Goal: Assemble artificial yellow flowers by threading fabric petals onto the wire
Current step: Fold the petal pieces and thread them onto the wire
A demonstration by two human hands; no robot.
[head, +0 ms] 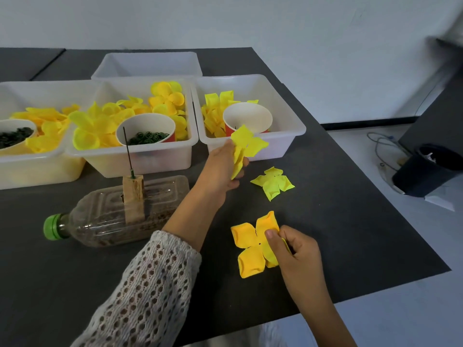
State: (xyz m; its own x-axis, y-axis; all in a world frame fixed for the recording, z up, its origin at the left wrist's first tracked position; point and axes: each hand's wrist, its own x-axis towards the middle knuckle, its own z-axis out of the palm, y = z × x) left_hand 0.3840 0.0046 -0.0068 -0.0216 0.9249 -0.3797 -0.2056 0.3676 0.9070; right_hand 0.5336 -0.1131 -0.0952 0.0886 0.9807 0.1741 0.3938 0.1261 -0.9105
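Note:
My left hand (221, 166) grips a pale yellow fabric petal piece (246, 146) in front of the right bin. My right hand (292, 249) pinches one lobe of a deeper yellow four-lobed petal piece (250, 244) that lies on the dark table near the front. Another pale yellow petal piece (273, 182) lies loose on the table between the two hands. A thin dark wire (127, 152) stands upright in a wooden block (133, 194) set on a plastic bottle (120, 214) lying on its side, left of my left arm.
Three white bins (288, 121) hold yellow petals, with an empty-looking bin (147, 63) behind. Paper cups (147, 131) with green rings sit in the bins. The dark table (350, 234) ends at the right and front. A black bucket (431, 171) stands on the floor.

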